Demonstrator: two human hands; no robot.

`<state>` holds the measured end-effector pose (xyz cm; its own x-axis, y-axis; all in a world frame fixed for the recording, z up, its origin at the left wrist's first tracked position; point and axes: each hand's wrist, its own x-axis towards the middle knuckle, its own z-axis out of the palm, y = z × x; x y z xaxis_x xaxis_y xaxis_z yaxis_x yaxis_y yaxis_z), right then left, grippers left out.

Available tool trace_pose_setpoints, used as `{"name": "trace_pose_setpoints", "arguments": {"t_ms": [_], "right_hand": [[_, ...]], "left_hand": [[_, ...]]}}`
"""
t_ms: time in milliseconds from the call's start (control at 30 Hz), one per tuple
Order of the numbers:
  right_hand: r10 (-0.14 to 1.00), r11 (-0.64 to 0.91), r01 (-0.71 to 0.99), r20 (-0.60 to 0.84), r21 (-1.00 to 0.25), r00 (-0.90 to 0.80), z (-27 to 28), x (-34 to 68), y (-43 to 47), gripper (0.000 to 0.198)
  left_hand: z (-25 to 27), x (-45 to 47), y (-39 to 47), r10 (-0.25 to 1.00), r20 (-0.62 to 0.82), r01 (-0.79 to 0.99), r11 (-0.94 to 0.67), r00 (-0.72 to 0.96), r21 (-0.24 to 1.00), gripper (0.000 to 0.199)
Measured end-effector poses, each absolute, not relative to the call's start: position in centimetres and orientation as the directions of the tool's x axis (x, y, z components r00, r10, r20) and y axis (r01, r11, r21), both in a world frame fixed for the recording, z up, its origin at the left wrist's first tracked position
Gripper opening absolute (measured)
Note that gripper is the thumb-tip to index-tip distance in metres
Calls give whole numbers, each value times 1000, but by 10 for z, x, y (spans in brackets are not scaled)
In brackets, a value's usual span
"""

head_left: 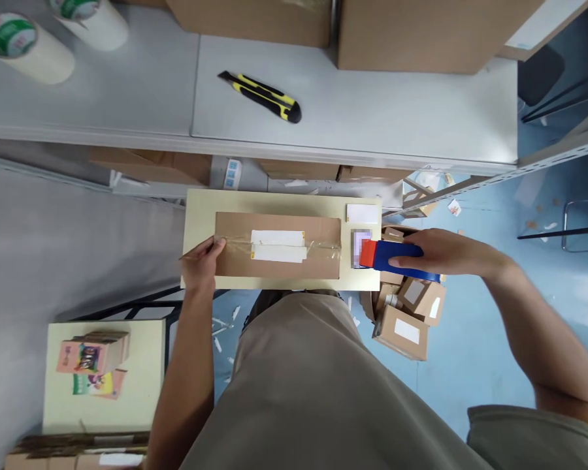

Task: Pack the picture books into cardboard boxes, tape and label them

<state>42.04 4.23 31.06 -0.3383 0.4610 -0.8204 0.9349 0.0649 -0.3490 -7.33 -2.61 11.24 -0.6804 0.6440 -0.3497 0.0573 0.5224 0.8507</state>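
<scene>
A long brown cardboard box (279, 267) lies on the pale yellow table. Clear tape runs along its top seam, across a white label (277, 253). My left hand (200, 261) grips the box's left end, with its thumb on the top edge; part of its fingers is hard to make out. Over the table's right edge, my right hand (428, 251) is closed around a blue tape dispenser (392, 256) with a red front. The dispenser's red end overlaps a blurred phone-like rectangle (357, 251). Behind that lies a white label slip (362, 213).
A grey shelf (372, 111) across the front carries a yellow-black utility knife (264, 96), tape rolls (44, 59) and large cartons (406, 32). Small boxes (402, 329) are heaped right of the table (200, 209). A side table (59, 405) at left holds pink packets (81, 356).
</scene>
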Motion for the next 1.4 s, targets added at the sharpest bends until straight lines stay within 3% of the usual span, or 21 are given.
{"name": "trace_pose_setpoints", "arguments": {"t_ms": [167, 300, 500, 633, 733, 833, 933, 1067, 1200, 1300, 1400], "right_hand": [[506, 150, 956, -811, -252, -293, 261, 411, 43, 58], [546, 193, 963, -795, -187, -264, 234, 393, 35, 52], [697, 245, 969, -688, -36, -201, 202, 357, -2, 39], [696, 206, 978, -699, -27, -166, 183, 353, -22, 36], [723, 137, 989, -676, -57, -139, 183, 364, -27, 39], [784, 56, 996, -614, -68, -86, 196, 377, -24, 39], [857, -3, 991, -511, -131, -65, 219, 383, -15, 41], [948, -33, 971, -316, -238, -45, 255, 370, 9, 39], [988, 10, 940, -139, -340, -61, 289, 342, 47, 39], [995, 79, 936, -34, -342, -96, 307, 325, 84, 34], [991, 130, 957, 60, -260, -118, 307, 316, 122, 32]], "left_hand": [[111, -71, -25, 598, -378, -27, 512, -706, 859, 21], [113, -69, -28, 628, -367, 68, 557, -686, 828, 20], [115, -70, -29, 672, -324, 147, 544, -666, 826, 29], [117, -77, -33, 762, -259, 327, 522, -593, 787, 39], [122, -72, -36, 831, -169, 568, 496, -530, 657, 47], [131, -46, -33, 879, 70, 766, 370, -472, 526, 57], [147, 3, -25, 933, 202, 846, 161, -299, 508, 58], [184, 86, -10, 958, 287, 794, -177, 4, 581, 53], [222, 153, 19, 865, 412, 634, -493, 285, 596, 59], [241, 179, 50, 845, 458, 605, -522, 275, 601, 67], [249, 187, 72, 849, 462, 590, -515, 255, 622, 70]]}}
